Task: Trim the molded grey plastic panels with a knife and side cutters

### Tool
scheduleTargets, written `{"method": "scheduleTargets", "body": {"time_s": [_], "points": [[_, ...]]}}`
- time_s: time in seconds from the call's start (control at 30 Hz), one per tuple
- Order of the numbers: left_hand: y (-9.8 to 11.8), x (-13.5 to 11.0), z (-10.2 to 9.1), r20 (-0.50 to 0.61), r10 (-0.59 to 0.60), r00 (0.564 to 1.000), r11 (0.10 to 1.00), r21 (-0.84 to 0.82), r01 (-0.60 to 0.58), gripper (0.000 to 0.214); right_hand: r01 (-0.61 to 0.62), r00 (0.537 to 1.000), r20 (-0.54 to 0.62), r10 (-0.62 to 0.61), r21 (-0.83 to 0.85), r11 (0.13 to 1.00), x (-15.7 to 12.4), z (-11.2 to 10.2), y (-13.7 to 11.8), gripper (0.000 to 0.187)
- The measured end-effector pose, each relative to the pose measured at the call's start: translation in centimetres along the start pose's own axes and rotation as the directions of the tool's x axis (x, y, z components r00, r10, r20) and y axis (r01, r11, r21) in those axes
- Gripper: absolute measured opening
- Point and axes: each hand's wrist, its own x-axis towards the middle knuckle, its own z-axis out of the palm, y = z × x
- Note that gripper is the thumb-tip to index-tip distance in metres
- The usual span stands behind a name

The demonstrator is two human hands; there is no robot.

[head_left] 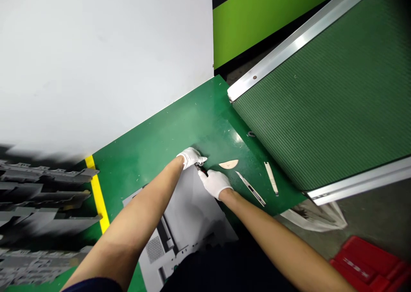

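Both my hands wear white gloves and meet at the far corner of a grey printed sheet point(189, 210) lying on a green work table point(154, 142). My left hand point(192, 156) presses down on the sheet's corner with its fingers curled. My right hand point(214, 182) is closed round a small dark tool with a red part point(202, 170), its tip at the sheet's edge between the two hands. A tan half-moon offcut point(228, 164) lies just right of the hands.
A utility knife point(252, 189) and a pale narrow strip point(271, 178) lie on the table to the right. A green ribbed panel with a metal frame point(324, 99) slopes beyond them. A white board point(102, 56) covers the far left; a red box point(369, 262) sits at the lower right.
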Motion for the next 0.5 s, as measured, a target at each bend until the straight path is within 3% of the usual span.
{"method": "scheduleTargets", "body": {"time_s": [0.27, 0.4, 0.5], "points": [[-0.8, 0.8, 0.5, 0.038, 0.083, 0.996, 0.995, -0.068, -0.080, 0.043, 0.014, 0.999, -0.048, -0.020, -0.130, 0.991, -0.4, -0.4, -1.1, 0.065], [-1.5, 0.4, 0.3, 0.063, 0.135, 0.989, 0.968, -0.222, -0.118, 0.043, 0.005, 0.999, -0.042, -0.010, -0.127, 0.992, -0.3, -0.6, -1.1, 0.066], [-2.3, -1.2, -0.3, 0.022, 0.248, 0.968, 0.895, -0.388, -0.220, 0.042, 0.019, 0.999, 0.048, -0.014, -0.101, 0.995, 0.1, -0.7, -0.5, 0.068]]}}
